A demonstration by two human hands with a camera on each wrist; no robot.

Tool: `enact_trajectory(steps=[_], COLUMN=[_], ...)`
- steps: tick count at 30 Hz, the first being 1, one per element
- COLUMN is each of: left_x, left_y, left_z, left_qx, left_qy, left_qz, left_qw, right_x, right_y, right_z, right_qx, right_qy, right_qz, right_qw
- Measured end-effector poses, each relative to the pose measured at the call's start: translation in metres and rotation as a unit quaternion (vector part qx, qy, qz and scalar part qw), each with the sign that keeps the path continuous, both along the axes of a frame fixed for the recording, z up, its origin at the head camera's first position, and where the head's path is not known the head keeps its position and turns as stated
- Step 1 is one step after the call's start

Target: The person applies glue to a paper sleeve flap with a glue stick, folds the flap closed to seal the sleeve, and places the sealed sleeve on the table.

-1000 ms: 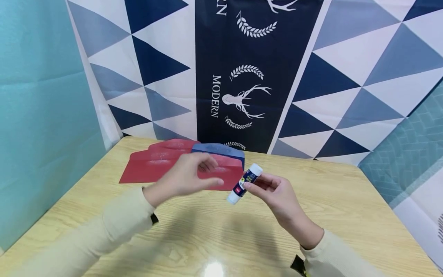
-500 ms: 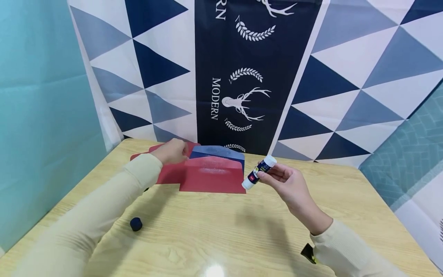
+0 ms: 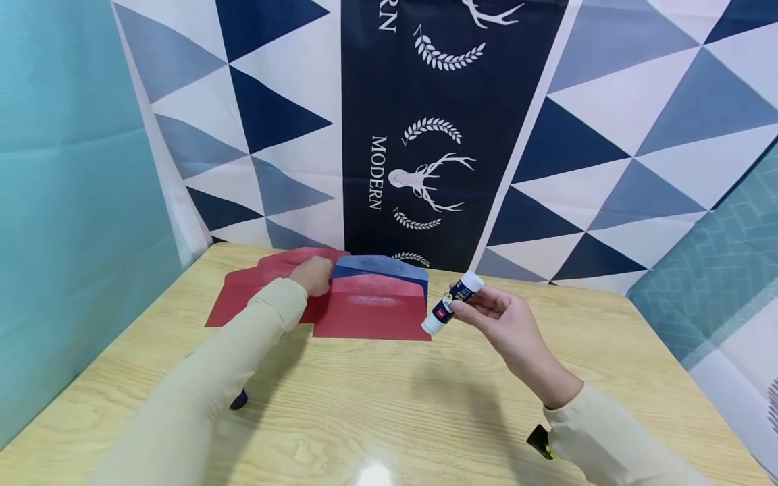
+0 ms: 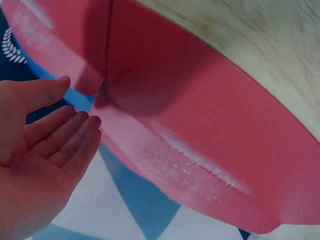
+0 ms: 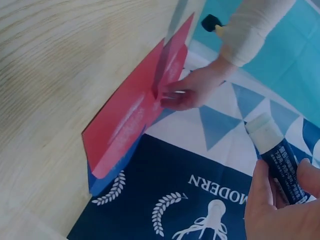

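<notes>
My right hand (image 3: 516,331) holds a glue stick (image 3: 452,303) tilted above the table, pinched between thumb and fingers. My left hand (image 3: 313,275) reaches over the overlapping envelopes, near where the left red envelope (image 3: 243,297), the front red envelope (image 3: 373,320) and the blue envelope (image 3: 401,270) meet. In the left wrist view, the left thumb and loosely bent fingers (image 4: 75,120) stand apart with nothing between them. Whether the fingertips touch paper, I cannot tell. The envelopes' flaps lie unfolded toward the back, with whitish smears on the red ones (image 4: 200,165).
A small dark cap (image 3: 240,399) lies on the wooden table (image 3: 340,405), mostly hidden by the left sleeve (image 3: 200,378). Patterned cloth (image 3: 413,101) hangs along the table's back edge, and a teal sheet (image 3: 73,202) hangs at the left.
The left hand has moved from over the front red envelope to the left, among the envelopes. The right hand has shifted slightly right and up with the glue stick.
</notes>
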State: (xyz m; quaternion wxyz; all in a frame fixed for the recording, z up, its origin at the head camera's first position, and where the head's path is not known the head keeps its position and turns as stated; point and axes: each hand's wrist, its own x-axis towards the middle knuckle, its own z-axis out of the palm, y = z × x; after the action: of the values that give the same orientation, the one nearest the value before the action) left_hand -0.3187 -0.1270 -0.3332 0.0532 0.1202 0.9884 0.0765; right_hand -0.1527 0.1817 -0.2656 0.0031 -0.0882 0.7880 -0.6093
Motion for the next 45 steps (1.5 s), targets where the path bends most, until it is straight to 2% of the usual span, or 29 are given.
enact_trajectory(steps=[2,5,8,12,18,20,23,25,28,32,41,45], left_x=[0.000,0.001,0.001,0.001,0.004,0.008,0.015,0.020,0.030,0.045,0.086,0.105], left_y=[0.001,0.002,0.003,0.004,0.003,0.001,-0.001,-0.002,-0.001,0.004,0.025,0.031], left_z=[-0.003,-0.007,-0.011,-0.013,-0.005,-0.002,0.005,0.009,0.015,0.017,0.011,0.005], left_qx=[0.000,-0.010,-0.025,-0.031,0.012,0.027,0.042,0.051,0.066,0.077,0.084,0.090], left_qy=[-0.002,0.013,0.034,0.043,0.034,0.040,0.058,0.063,0.051,0.036,0.027,0.013], left_qz=[0.008,0.006,-0.001,0.004,0.015,0.004,-0.027,-0.046,-0.062,-0.078,-0.127,-0.124], left_qw=[1.0000,0.9998,0.9991,0.9986,0.9992,0.9988,0.9970,0.9956,0.9946,0.9933,0.9880,0.9880], right_x=[0.001,0.003,0.006,0.009,0.014,0.016,0.018,0.018,0.017,0.017,0.018,0.018], right_y=[0.001,0.000,-0.002,-0.004,-0.005,-0.005,-0.004,-0.004,-0.005,-0.003,0.003,0.005], right_z=[0.002,0.003,0.004,0.004,0.007,0.007,0.009,0.009,0.010,0.009,0.003,0.003], right_qx=[-0.013,-0.021,-0.016,-0.006,0.006,0.012,0.014,0.013,0.010,0.016,-0.026,-0.025], right_qy=[0.000,0.008,0.011,0.010,0.023,0.029,0.031,0.032,0.028,0.025,0.031,0.035], right_qz=[0.023,0.058,0.078,0.091,0.094,0.091,0.086,0.084,0.083,0.081,0.117,0.115], right_qw=[0.9997,0.9981,0.9967,0.9958,0.9953,0.9953,0.9957,0.9959,0.9961,0.9963,0.9923,0.9925])
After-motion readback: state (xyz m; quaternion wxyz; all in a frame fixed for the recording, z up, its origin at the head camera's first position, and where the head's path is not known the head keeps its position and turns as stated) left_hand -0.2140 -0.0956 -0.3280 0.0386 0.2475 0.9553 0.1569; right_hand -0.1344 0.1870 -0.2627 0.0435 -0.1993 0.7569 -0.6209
